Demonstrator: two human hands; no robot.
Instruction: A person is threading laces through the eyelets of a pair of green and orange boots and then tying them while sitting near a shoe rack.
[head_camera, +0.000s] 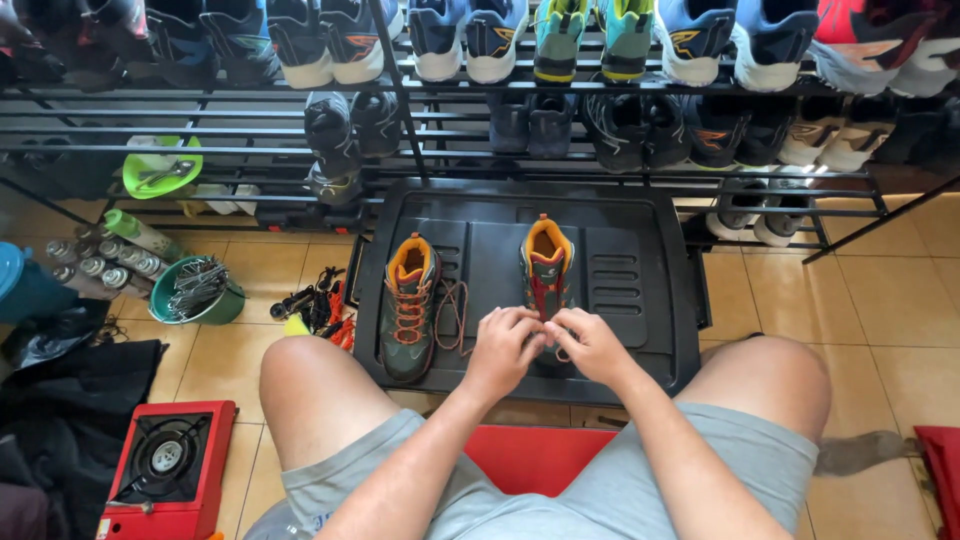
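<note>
Two dark green hiking shoes with orange collars stand on a black plastic tray (640, 260) on the tiled floor. The left shoe (410, 305) is laced with orange laces, and a loose lace loops out to its right. My left hand (503, 345) and my right hand (588, 343) meet over the toe end of the right shoe (548, 262), with fingers pinched on its lace. The front of that shoe is hidden under my hands.
A black metal rack (450, 130) full of sports shoes runs behind the tray. On the left are a green bowl of metal tools (195, 290), several cans, a red portable gas stove (165, 470) and dark cloth. I sit on a red stool (530, 455).
</note>
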